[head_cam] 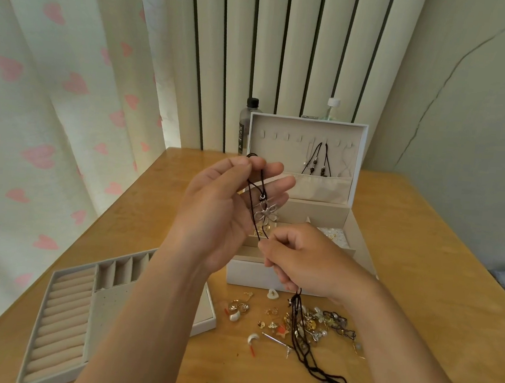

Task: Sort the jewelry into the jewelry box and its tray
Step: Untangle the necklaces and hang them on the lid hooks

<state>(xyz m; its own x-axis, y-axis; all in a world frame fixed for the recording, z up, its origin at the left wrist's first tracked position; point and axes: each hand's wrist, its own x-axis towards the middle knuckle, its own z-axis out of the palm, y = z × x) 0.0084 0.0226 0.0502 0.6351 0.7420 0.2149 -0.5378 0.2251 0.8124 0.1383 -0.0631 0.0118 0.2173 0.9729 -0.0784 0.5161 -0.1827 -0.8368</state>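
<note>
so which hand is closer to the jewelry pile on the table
Right. The right hand, pinching the necklace, is just above the jewelry pile; the left hand holds it higher, up and left.

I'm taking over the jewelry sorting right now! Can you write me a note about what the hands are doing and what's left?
Left hand: pinches the top of the flower necklace.
Right hand: pinches its cord lower down.
Box: open, behind the hands; tray to its left on the table.
Done: cord necklaces hang in the lid; small pieces sit in the box.
Left: hang the flower necklace, then sort the pile in front of the box.
</note>
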